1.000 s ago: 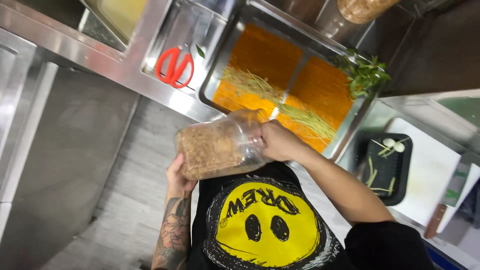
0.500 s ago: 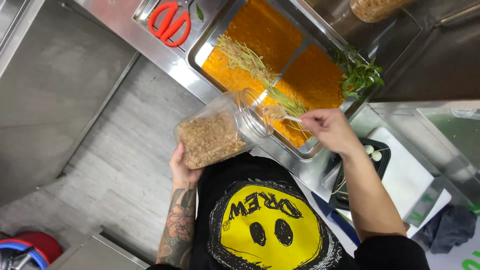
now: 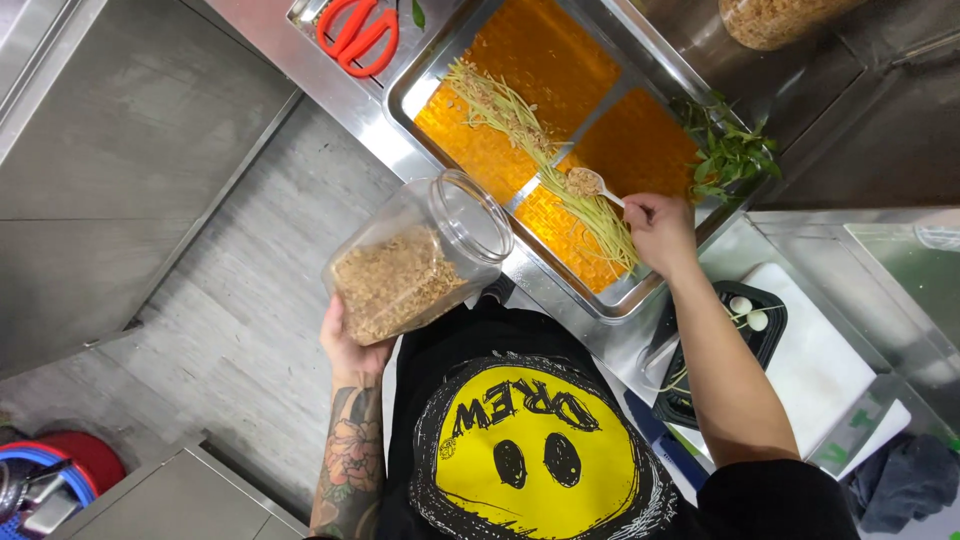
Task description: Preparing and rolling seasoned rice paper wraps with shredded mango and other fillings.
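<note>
My left hand point(image 3: 352, 352) holds a clear plastic jar point(image 3: 415, 257) from below, tilted on its side with its mouth open; it is partly full of brown crumbly bits. My right hand point(image 3: 660, 228) grips a white spoon point(image 3: 592, 184) heaped with the same brown bits. The spoon hovers over a steel tray point(image 3: 432, 64) of orange sheets, above a strip of pale green shreds point(image 3: 545, 152) laid diagonally across them. Brown bits lie along the far part of that strip.
Red scissors point(image 3: 356, 30) lie on the steel counter left of the tray. Green herbs point(image 3: 728, 152) sit at the tray's right corner. A black tray point(image 3: 722, 345) with two small white balls stands on a white board at my right. Another jar point(image 3: 775, 17) is at the top.
My right hand has drawn the loaded spoon out of the jar and carried it over the tray's green strip. The jar has tipped lower in my left hand.
</note>
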